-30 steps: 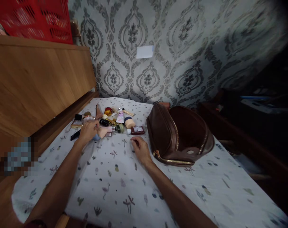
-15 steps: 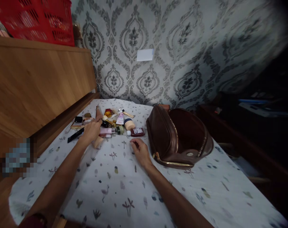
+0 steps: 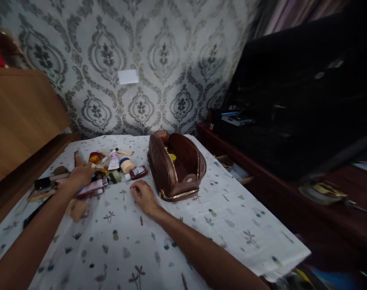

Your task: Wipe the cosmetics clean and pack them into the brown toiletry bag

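Note:
My left hand (image 3: 81,176) reaches into a cluster of cosmetics at the left; its fingertips are blurred among them, so a grip cannot be made out. Beside it lie a pink tube (image 3: 92,188), a white-and-purple tube (image 3: 113,160), a red-and-amber jar (image 3: 94,157) and a beige jar with a dark blue lid (image 3: 127,165). My right hand (image 3: 143,196) rests on the cloth with curled fingers and nothing visible in them. Just beyond it is a dark red bottle with a white cap (image 3: 138,172). A brown bag (image 3: 165,173) stands unzipped to its right, a yellow round thing (image 3: 172,157) inside.
A white patterned cloth (image 3: 159,257) covers the table. Wooden furniture (image 3: 20,117) borders the left side, patterned wallpaper (image 3: 162,60) the back. At right stand a large black panel (image 3: 292,88) and a dark red surface with an open drawer (image 3: 238,173).
The view has swung right, so everything sits farther left in the picture. My left hand stays at the cosmetics and my right hand near the bag. The bag's inside shows more.

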`<state>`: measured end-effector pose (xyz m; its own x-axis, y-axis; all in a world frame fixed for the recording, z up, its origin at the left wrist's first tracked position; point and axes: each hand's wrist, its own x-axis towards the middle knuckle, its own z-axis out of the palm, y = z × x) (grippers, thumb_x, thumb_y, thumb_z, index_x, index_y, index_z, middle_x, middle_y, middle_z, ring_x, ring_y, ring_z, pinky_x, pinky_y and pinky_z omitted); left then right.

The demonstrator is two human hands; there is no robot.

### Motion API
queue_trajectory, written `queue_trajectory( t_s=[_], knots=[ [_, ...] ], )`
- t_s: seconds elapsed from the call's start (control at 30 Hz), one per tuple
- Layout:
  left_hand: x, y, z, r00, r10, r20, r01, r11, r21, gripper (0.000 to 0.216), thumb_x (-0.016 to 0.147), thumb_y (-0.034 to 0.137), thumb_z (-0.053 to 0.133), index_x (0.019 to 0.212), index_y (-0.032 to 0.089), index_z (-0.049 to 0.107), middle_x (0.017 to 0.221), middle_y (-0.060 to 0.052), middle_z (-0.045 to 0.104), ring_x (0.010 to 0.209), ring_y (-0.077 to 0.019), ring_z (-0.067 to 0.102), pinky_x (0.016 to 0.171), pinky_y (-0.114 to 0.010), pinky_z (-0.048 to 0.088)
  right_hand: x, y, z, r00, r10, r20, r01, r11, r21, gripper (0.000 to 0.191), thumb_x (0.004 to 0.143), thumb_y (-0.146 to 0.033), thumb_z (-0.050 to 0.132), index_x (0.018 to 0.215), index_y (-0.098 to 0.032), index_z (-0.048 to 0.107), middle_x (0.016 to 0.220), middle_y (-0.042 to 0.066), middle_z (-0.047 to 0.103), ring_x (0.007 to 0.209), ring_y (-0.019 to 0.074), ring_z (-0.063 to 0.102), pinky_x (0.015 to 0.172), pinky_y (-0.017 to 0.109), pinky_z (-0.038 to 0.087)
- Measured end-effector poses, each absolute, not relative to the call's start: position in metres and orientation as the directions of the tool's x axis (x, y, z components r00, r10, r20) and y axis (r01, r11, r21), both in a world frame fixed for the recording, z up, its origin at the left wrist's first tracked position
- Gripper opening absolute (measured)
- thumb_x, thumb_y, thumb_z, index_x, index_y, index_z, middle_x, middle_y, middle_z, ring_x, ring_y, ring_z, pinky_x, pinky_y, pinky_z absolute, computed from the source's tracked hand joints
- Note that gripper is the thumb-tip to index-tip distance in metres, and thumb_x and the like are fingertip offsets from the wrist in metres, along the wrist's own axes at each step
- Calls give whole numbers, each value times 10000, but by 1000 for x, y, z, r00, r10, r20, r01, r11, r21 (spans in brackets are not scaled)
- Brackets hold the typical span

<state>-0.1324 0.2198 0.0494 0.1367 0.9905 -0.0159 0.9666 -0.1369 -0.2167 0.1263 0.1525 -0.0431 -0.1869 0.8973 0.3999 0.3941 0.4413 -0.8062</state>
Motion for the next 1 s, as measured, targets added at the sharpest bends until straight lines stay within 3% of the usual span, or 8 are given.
queue_trajectory(
  t_s=[0.23,0.43,0.5,0.6,0.7,0.73,0.87,1.0],
  knots=[
    [-124,212,55,154,988,-14,945,-151,-291,365,791,65,454,1041,230,663,1120,-111,686,929,-291,678,773,-400,497,128,152,-42,-186,896,403,423,443,-790,140,813,-91,551,816,-199,641,840,37,640,818,190,575,775,305,460],
    [-117,189,75,93,974,207,968,-40,-249,329,922,405,400,1175,252,543,1210,-93,610,955,-297,645,731,-386,501,128,153,-41,-178,894,412,421,448,-789,131,824,-105,552,803,-204,636,840,38,645,833,192,578,800,315,465],
    [-111,179,83,59,921,384,996,-29,-83,355,897,473,431,1126,229,549,1134,-87,617,924,-289,630,731,-383,502,128,153,-41,-178,898,402,402,440,-803,125,822,-111,553,817,-200,640,849,42,652,837,192,587,805,318,469],
    [-92,162,85,-85,859,505,901,-150,406,394,760,545,604,945,198,580,852,-29,616,794,-229,611,697,-324,504,128,152,-40,-169,914,369,278,403,-872,105,844,-182,559,905,-192,644,914,53,671,861,192,608,802,321,481],
    [-64,144,71,-271,936,224,351,-120,929,479,643,568,732,899,193,580,681,38,584,565,-129,548,538,-238,471,127,151,-35,-189,947,261,-72,252,-965,247,876,-391,576,1034,-207,618,1012,61,671,895,192,640,743,305,510],
    [-55,139,63,-257,958,124,145,-89,985,517,611,574,764,907,195,577,658,47,586,524,-108,529,507,-218,453,127,150,-33,-226,954,197,-221,147,-964,327,867,-481,580,1054,-215,606,1016,62,671,871,192,654,686,290,516],
    [-27,128,29,-194,981,32,27,-27,999,589,548,660,766,835,180,582,579,31,597,399,-82,462,390,-204,389,130,147,-24,-457,889,14,-511,-250,-823,525,774,-699,602,938,-200,614,761,34,674,578,134,615,446,205,406],
    [-24,129,8,-189,980,68,38,-62,997,537,552,621,790,771,170,598,572,17,598,421,-95,494,408,-216,418,133,146,-22,-397,916,-52,-558,-286,-779,450,659,-561,799,766,-190,568,582,-26,613,428,64,474,375,164,296]
  ],
)
